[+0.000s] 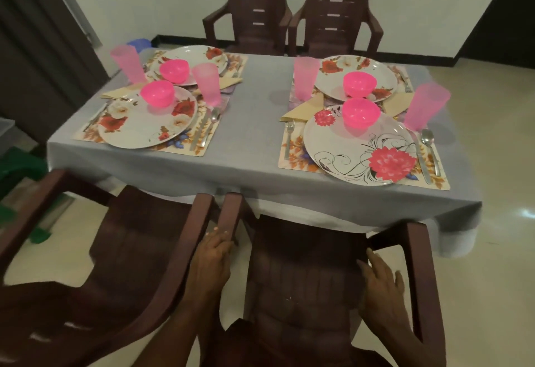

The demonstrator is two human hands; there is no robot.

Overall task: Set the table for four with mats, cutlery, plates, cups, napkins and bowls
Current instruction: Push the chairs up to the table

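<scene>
No brand, label or writing can be read on anything here. Your left hand (pixel 215 246) rests on the left armrest of the near right chair (pixel 304 274), fingers laid together and fairly straight along the rail; whether the thumb wraps under it cannot be told. Your right hand (pixel 382 282) lies against the inner right side of the same chair's seat, fingers straight and slightly spread, holding nothing.

Beyond the chair stands the table (pixel 254 135), draped in a grey cloth and laid with four settings, two at the left end and two at the right. At the near right, a floral mat (pixel 292 155) carries a white plate with pink flowers (pixel 356 152), a pink bowl (pixel 361 116) sitting on the plate's far edge, a fork (pixel 289 135) to its left, a knife (pixel 419 158) and spoon (pixel 430 146) to its right, a pink cup (pixel 425 106) beyond the spoon, and a folded yellow napkin (pixel 304 110) at the mat's far left corner. The near left plate (pixel 147 123), printed with red flowers, holds another pink bowl (pixel 157 93). The two far settings repeat the set, each with a plate, bowl and cup.

A second brown chair (pixel 115 251) stands just beside yours at the left, armrests nearly touching, and two more chairs (pixel 289 13) face you across the table.
</scene>
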